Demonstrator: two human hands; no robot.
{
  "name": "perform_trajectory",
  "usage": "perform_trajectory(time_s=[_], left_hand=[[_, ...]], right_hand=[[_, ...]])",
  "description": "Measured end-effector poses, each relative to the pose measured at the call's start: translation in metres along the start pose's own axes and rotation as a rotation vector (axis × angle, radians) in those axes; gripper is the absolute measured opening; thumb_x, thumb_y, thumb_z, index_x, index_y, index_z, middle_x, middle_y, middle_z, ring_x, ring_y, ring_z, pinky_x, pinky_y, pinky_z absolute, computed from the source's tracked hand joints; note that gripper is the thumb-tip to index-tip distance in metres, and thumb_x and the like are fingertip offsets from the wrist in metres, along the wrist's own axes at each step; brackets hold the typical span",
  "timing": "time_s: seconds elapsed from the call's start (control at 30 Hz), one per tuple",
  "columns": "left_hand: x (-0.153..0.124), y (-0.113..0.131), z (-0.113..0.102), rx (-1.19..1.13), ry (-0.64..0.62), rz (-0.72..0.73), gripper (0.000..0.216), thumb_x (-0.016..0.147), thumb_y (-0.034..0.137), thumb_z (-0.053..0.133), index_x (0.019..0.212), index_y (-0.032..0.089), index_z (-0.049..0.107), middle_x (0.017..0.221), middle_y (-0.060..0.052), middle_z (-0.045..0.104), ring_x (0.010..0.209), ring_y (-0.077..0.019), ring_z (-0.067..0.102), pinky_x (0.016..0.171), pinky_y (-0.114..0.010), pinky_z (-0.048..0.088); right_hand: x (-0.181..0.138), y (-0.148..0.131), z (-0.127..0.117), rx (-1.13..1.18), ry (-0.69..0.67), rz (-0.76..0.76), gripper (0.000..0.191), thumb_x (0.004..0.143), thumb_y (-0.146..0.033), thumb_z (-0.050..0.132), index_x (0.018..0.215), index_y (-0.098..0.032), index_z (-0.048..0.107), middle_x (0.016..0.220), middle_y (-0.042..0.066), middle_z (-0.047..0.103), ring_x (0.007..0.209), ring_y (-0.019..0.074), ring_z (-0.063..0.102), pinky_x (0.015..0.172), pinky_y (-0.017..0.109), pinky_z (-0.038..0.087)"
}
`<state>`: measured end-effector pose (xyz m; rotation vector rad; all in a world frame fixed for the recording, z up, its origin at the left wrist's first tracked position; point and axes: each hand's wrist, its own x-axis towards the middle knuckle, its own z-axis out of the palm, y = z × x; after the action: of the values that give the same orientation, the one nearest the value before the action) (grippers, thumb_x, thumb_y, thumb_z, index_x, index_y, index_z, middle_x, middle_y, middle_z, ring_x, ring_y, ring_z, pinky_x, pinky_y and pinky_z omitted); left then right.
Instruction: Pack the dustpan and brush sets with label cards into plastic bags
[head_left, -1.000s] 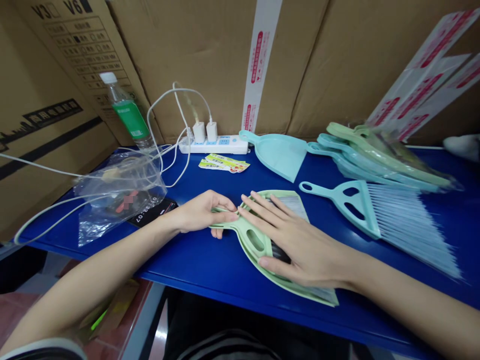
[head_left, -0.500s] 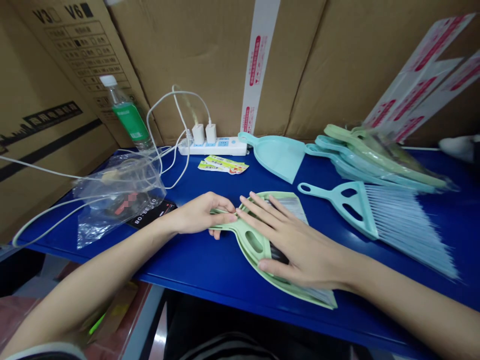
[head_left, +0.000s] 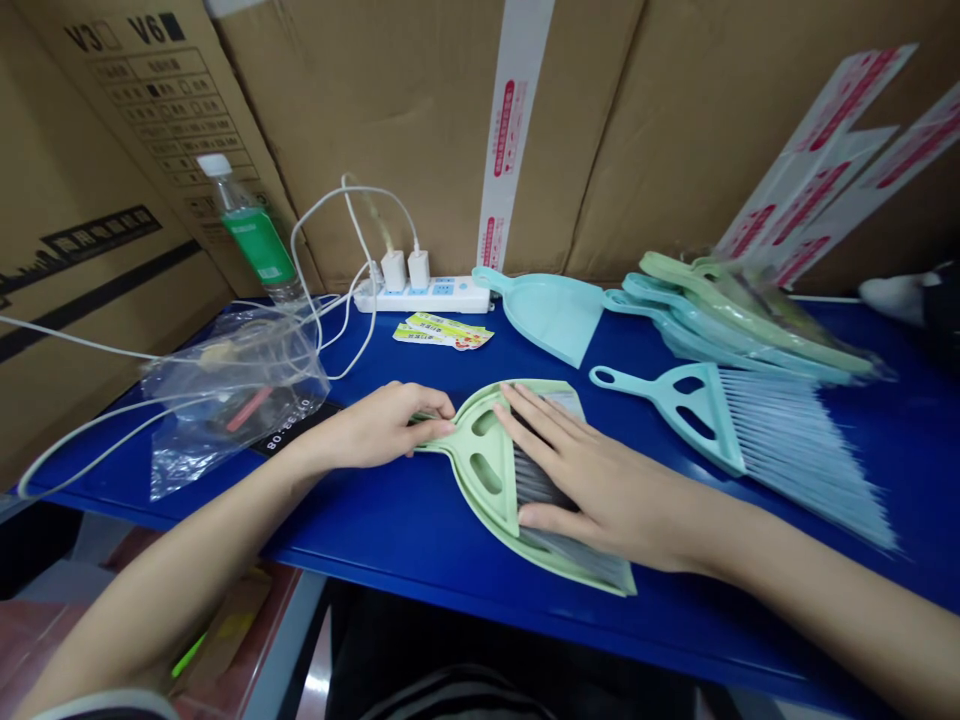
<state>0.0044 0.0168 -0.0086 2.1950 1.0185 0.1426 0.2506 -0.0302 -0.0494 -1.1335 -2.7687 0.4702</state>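
Note:
A light green hand brush point(head_left: 489, 470) lies nested in a light green dustpan point(head_left: 545, 390) on the blue table point(head_left: 397, 520). My left hand point(head_left: 379, 428) is closed around the joined handles at the left end. My right hand point(head_left: 592, 478) lies flat with fingers spread on the grey bristles, pressing them into the pan. A blue dustpan point(head_left: 555, 312) and a blue hand brush point(head_left: 757, 435) lie just beyond, to the right.
A stack of bagged green and blue sets point(head_left: 742, 320) sits at the back right. A power strip point(head_left: 424, 293) with chargers and white cables, small packets point(head_left: 442, 331), a green-labelled bottle point(head_left: 251, 235) and a clear plastic bag point(head_left: 232, 390) stand left. Cardboard boxes point(head_left: 420, 110) wall the back.
My right hand has slid back from the brush's neck onto the bristles, uncovering the handle holes. The green set has shifted slightly towards me. My left hand stays on the handle.

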Motion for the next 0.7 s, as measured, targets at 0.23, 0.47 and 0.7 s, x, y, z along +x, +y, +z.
perform_trajectory(time_s=[0.23, 0.47, 0.7], left_hand=[[0.0, -0.003, -0.003, 0.018, 0.0, 0.003, 0.024, 0.091, 0.035, 0.046, 0.082, 0.017, 0.059, 0.068, 0.004, 0.057, 0.056, -0.0096, 0.053, 0.056, -0.021, 0.038], [0.0, 0.0, -0.004, 0.02, -0.012, -0.006, 0.026, 0.091, 0.038, 0.045, 0.079, 0.018, 0.057, 0.065, 0.004, 0.056, 0.056, -0.0097, 0.051, 0.056, -0.02, 0.037], [0.0, -0.002, -0.005, 0.053, -0.005, 0.013, 0.026, 0.091, 0.038, 0.045, 0.078, 0.018, 0.057, 0.064, 0.005, 0.053, 0.056, -0.0094, 0.049, 0.057, -0.02, 0.036]], right_hand=[[-0.004, 0.004, -0.014, -0.087, 0.0, 0.006, 0.087, 0.089, -0.058, 0.048, 0.151, 0.0, 0.028, 0.156, 0.025, 0.024, 0.143, 0.0362, 0.025, 0.112, 0.053, 0.034], [-0.011, 0.0, -0.03, -0.117, 0.033, 0.01, 0.057, 0.082, -0.04, 0.058, 0.128, -0.008, 0.057, 0.139, 0.023, 0.054, 0.123, 0.0356, 0.056, 0.097, 0.051, 0.05], [-0.011, 0.001, -0.034, -0.105, 0.009, 0.04, 0.027, 0.079, -0.032, 0.058, 0.101, -0.016, 0.061, 0.107, 0.016, 0.063, 0.094, 0.0304, 0.062, 0.075, 0.046, 0.054]])
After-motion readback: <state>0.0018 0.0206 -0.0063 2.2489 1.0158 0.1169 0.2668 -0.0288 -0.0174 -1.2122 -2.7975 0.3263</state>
